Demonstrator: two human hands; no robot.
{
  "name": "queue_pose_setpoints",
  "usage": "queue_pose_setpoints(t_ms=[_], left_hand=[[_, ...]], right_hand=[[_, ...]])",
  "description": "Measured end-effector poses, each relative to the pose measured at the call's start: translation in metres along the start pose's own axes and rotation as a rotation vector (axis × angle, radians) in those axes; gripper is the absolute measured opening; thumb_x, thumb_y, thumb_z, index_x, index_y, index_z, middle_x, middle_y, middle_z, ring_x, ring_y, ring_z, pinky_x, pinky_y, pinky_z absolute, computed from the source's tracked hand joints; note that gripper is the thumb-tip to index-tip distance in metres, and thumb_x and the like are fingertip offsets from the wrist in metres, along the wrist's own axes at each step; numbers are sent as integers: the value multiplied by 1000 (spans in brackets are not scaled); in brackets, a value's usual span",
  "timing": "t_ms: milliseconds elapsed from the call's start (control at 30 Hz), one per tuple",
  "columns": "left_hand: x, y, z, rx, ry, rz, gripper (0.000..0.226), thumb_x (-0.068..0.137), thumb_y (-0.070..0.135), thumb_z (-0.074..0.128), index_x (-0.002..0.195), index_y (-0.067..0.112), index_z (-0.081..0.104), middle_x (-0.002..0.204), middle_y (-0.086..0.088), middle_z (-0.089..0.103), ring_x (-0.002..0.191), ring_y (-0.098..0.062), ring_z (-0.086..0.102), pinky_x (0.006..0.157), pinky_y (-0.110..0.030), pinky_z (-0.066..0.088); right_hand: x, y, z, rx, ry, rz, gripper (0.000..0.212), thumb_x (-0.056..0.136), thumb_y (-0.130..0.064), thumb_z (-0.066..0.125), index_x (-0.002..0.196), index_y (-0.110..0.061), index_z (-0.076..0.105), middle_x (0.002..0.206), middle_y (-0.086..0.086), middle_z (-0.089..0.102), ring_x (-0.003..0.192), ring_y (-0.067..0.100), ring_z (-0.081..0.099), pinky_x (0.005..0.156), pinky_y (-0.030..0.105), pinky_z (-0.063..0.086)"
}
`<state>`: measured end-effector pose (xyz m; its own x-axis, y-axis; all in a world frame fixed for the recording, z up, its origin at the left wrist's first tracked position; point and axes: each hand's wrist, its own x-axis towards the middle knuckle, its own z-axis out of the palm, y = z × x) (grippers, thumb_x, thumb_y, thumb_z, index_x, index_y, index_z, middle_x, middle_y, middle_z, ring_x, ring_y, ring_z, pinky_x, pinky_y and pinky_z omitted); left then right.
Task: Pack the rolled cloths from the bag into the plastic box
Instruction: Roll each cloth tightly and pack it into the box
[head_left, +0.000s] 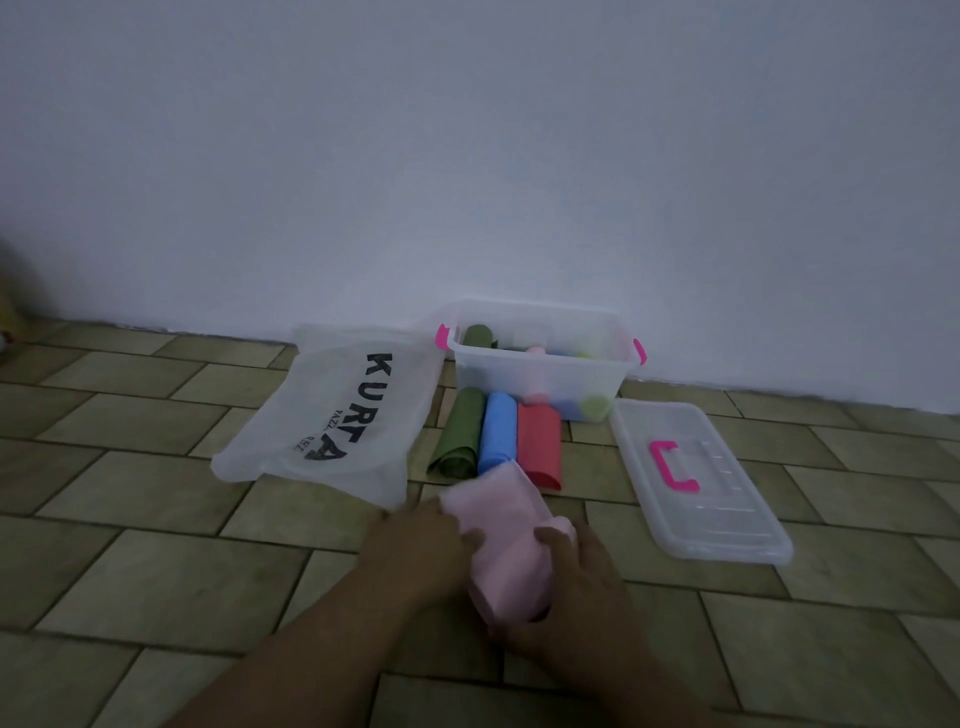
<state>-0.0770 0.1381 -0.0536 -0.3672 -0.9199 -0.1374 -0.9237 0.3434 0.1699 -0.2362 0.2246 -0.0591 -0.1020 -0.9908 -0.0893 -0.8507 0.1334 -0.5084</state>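
The pink cloth (509, 545) was held low over the floor (156, 571), towards its near edge, between both hands. The left hand (431, 540) was curled over the roll's left side, and the right hand (582, 582) was wrapped round its near right end, thumb on top. The fingers were softened by blur, so the exact placing of each could not be made out. The roll looked loose and partly flattened rather than tight.

The plastic box (498, 374) stood open at the far edge of the floor, against the wall (467, 156), and several rolls could be seen inside through its clear side. Its lid (727, 499) lay on the floor to its right, apart from the hands. The green roll (457, 436), the blue roll (498, 431) and the red roll (540, 441) lay side by side on the floor just in front of the box. The bag (332, 415) lay flat to their left, seemingly emptied.

The step in hand was judged to be the tidying of the pink cloth before its transfer to the box. It would be done best if the roll were tightened and pinched at both ends, so that it was not allowed to unwind on the way. It should be lifted over the three waiting rolls rather than dragged through them. It should then be lowered into a free gap in the box, parallel to its neighbours, so that room was left for the rest.
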Motion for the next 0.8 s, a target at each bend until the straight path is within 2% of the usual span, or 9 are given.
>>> queue_pose_setpoints(t_ms=[67, 133, 167, 233, 333, 433, 533, 700, 800], left_hand=[[-2, -6, -3, 68, 187, -132, 50, 93, 48, 34, 138, 26, 40, 144, 0, 39, 128, -18, 39, 105, -44, 28], [-4, -1, -2, -68, 378, -5, 53, 93, 45, 38, 143, 30, 32, 151, 5, 31, 134, -14, 33, 108, -40, 25], [-3, 4, -3, -122, 373, 118, 51, 94, 41, 39, 144, 31, 31, 152, 6, 31, 134, -11, 32, 110, -36, 24], [1, 15, -1, -192, 164, 303, 48, 98, 31, 40, 145, 27, 32, 152, 5, 32, 136, -10, 31, 112, -29, 20], [17, 18, 5, -264, -112, 259, 48, 98, 25, 42, 145, 26, 34, 154, 2, 30, 138, -16, 30, 112, -32, 24], [34, 13, 12, 21, -219, 294, 55, 100, 28, 36, 151, 24, 15, 160, -4, 5, 146, -23, 7, 117, -41, 11], [44, 9, 20, 101, -241, 298, 64, 99, 39, 36, 151, 29, 1, 159, -2, -12, 146, -21, -7, 118, -44, 2], [50, 5, 28, 8, -201, 256, 69, 94, 50, 39, 150, 35, 3, 159, 5, -12, 146, -18, -6, 116, -45, 4], [54, 6, 26, 14, -226, 247, 73, 92, 50, 43, 150, 33, 2, 159, 5, -13, 146, -19, -6, 116, -44, 6]], right_hand=[[5, -1, -7, -93, -98, 49, 93, 76, -57, 66, 146, -24, 14, 152, 5, 13, 138, 20, 23, 114, 35, 27], [5, 8, -8, -101, -76, 37, 99, 67, -63, 68, 143, -28, 15, 151, 1, 11, 137, 21, 22, 113, 38, 30], [3, 11, -8, -97, -64, 29, 106, 58, -67, 69, 141, -31, 14, 151, -1, 9, 138, 21, 20, 112, 40, 31], [1, 14, -6, -113, -60, 54, 118, 47, -74, 70, 141, -34, 11, 152, -1, 7, 140, 22, 17, 112, 42, 31], [16, 6, 0, -188, -96, 62, 129, 43, -83, 62, 145, -36, -2, 156, 3, 4, 144, 26, 6, 115, 48, 22], [27, -4, 6, -184, -86, 76, 123, 49, -81, 61, 144, -39, -5, 154, 7, 11, 141, 28, 15, 113, 46, 23], [19, 5, 3, -164, -38, 65, 111, 51, -81, 57, 141, -45, 3, 150, 2, 8, 136, 27, 19, 109, 43, 28], [-22, 33, -2, -141, 248, 6, 92, 45, -86, 53, 128, -53, 33, 143, -3, 7, 130, 23, 30, 100, 36, 40], [-29, 35, -2, -218, 169, 31, 90, 46, -89, 49, 126, -51, 36, 142, -1, 4, 128, 21, 33, 99, 31, 40]])
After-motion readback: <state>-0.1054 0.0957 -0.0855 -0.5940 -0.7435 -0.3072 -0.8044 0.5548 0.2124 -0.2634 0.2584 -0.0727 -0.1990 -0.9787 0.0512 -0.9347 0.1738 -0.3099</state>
